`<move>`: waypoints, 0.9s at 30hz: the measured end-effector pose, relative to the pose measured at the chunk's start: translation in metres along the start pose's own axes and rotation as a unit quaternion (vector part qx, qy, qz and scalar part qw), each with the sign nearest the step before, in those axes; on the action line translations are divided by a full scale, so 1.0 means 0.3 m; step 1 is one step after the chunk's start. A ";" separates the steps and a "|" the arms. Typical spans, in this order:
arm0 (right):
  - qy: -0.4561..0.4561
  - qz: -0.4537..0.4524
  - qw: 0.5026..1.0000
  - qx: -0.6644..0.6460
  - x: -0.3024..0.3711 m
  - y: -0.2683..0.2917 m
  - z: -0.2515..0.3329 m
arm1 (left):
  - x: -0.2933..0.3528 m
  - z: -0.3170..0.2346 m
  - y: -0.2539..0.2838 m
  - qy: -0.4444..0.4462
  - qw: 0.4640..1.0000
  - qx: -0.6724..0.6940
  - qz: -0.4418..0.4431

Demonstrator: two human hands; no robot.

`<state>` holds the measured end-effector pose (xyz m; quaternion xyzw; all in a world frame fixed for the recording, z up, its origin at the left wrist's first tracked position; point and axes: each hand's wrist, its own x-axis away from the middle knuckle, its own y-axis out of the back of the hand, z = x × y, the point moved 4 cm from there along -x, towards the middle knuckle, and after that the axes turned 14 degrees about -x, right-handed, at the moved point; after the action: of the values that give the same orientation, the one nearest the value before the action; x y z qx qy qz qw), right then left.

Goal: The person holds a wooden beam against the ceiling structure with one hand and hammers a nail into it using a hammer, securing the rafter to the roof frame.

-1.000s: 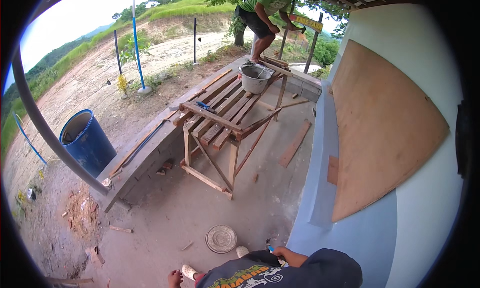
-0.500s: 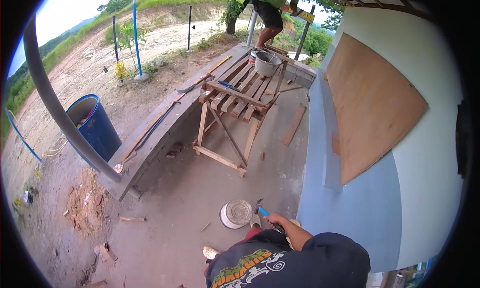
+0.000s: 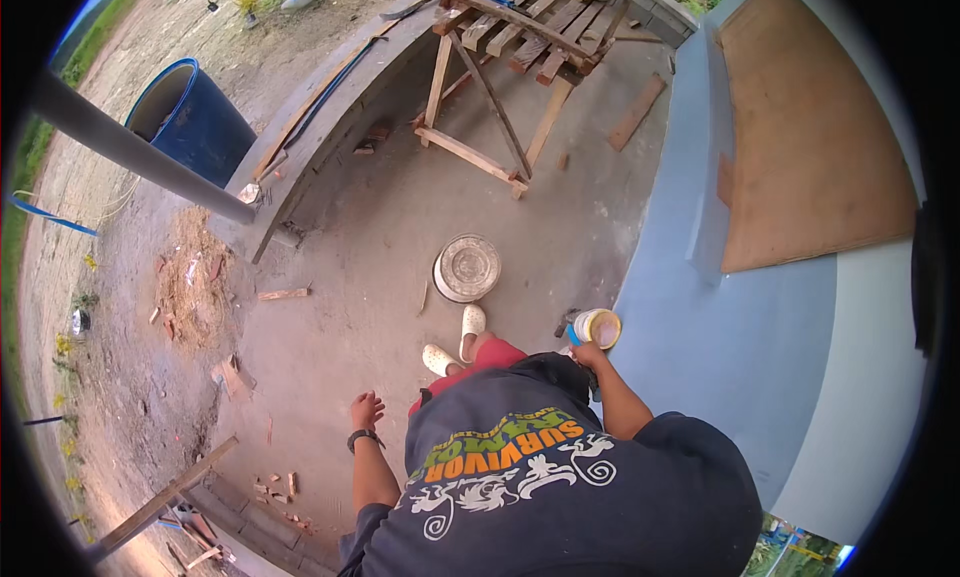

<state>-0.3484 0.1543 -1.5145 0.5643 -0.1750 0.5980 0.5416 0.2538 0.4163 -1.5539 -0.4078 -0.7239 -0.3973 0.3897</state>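
hammer (image 3: 573, 334) rests gripped in the right hand (image 3: 589, 356) near a yellow-rimmed bucket (image 3: 603, 329).

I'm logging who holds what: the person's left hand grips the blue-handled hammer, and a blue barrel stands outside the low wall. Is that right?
Not quite: the head view shows the blue-handled hammer in the right hand, not the left hand. The blue barrel does stand outside the low wall.

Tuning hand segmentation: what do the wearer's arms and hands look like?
Left hand and right hand both ungloved. Short, plain dark sleeves; forearms uncovered. Dark band around the left wrist; none visible on the right.
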 end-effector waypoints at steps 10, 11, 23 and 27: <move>-0.010 0.080 0.995 -0.063 -0.281 0.004 -0.314 | -0.148 -0.575 -0.216 -0.132 0.988 -0.076 0.018; -0.017 0.075 0.997 -0.030 -0.273 0.010 -0.208 | -0.218 -0.582 -0.199 -0.140 0.984 -0.096 0.052; 0.193 0.006 0.980 -0.052 0.080 0.131 0.570 | -0.381 -0.659 -0.454 -0.244 0.941 -0.206 0.109; 0.254 -0.006 0.964 -0.075 0.251 0.105 0.677 | -0.335 -0.364 -0.334 -0.234 0.959 -0.140 0.074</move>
<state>-0.2598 0.0105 -1.3754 0.3528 -0.0724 0.7035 0.6127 0.2263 0.2553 -1.6275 -0.5923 -0.6999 -0.3580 0.1764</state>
